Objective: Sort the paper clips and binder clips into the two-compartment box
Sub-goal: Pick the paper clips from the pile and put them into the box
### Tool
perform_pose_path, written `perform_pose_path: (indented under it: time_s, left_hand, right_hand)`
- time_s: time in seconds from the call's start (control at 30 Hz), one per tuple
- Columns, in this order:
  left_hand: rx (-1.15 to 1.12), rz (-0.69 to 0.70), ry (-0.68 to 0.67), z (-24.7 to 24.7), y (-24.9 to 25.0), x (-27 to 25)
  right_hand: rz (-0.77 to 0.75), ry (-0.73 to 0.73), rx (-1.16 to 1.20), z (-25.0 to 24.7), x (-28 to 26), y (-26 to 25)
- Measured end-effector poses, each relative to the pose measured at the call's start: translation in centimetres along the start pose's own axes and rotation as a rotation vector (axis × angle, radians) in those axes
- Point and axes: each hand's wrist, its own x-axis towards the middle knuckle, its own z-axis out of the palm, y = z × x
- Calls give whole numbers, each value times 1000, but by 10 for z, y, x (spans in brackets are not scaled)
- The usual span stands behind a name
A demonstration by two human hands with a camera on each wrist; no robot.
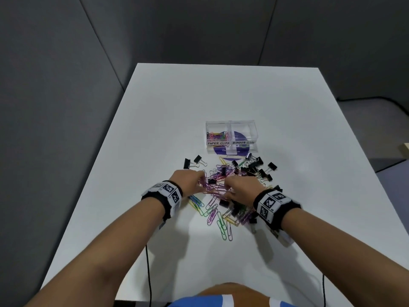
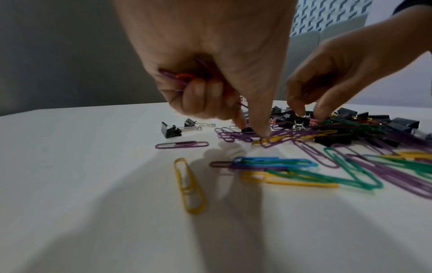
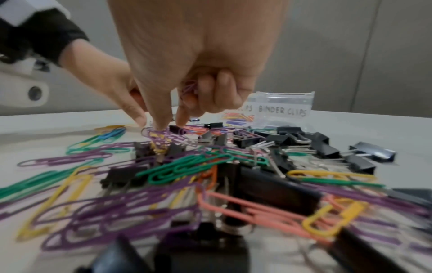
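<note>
A clear two-compartment box stands mid-table, labelled PAPER CLIPS on the left and BINDER CLIPS on the right. Coloured clips lie in its left compartment; I see none in the right. In front of it spreads a mixed pile of coloured paper clips and black binder clips. My left hand is at the pile's left side. Its curled fingers hold purple and orange paper clips, while thumb and forefinger reach down onto purple clips. My right hand keeps purple paper clips in its curled fingers and pinches at the pile.
The white table has bare room all around the pile, with edges left, right and far. Two binder clips lie apart at the pile's left. A purple round label shows under the box. Black cables hang at the near edge.
</note>
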Motion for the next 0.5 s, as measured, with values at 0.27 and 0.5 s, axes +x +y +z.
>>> perform_pose_path:
  time_s: [0.27,0.5]
  left_hand:
    - [18,52,-21,8,21,5]
    - [7,52,-5,5,7,4]
  right_hand:
    - [65,-29,11,9,10,-8]
    - [70,-47,42,5,7,5]
